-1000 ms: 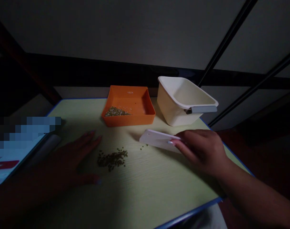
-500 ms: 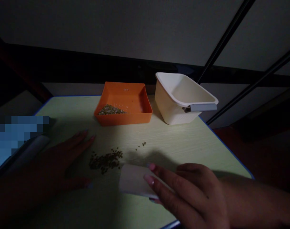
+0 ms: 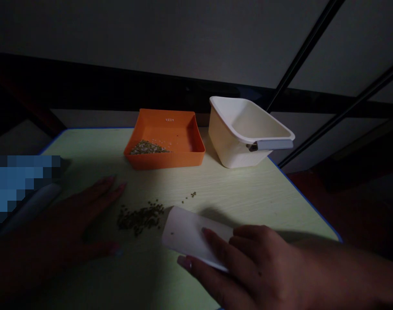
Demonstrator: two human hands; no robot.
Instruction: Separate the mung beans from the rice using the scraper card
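Observation:
My right hand [image 3: 248, 262] grips a white flat piece [image 3: 185, 232], slightly curved and rounded at its corners, with fingers along its top and lower edge. One small dark grain lies on the piece near its left end. Just left of that end, a loose pile of small brownish seeds [image 3: 140, 218] is spread on the table, and a few stray seeds [image 3: 193, 194] lie farther back. My left hand [image 3: 76, 215], in shadow, rests left of the pile with fingers stretched out and thumb apart, holding nothing.
Behind the seeds stands an orange tray [image 3: 165, 160] with a heap of seeds in its left corner. To its right is a white basin [image 3: 230, 148] with a grey handle. The pale green table [image 3: 248, 189] has a blue edge. A pixelated bright patch [image 3: 15, 185] is at the left.
The white piece has turned, its far left corner now higher in view, and a grain shows on it. My right fingers have shifted and spread along it. The left hand has barely moved.

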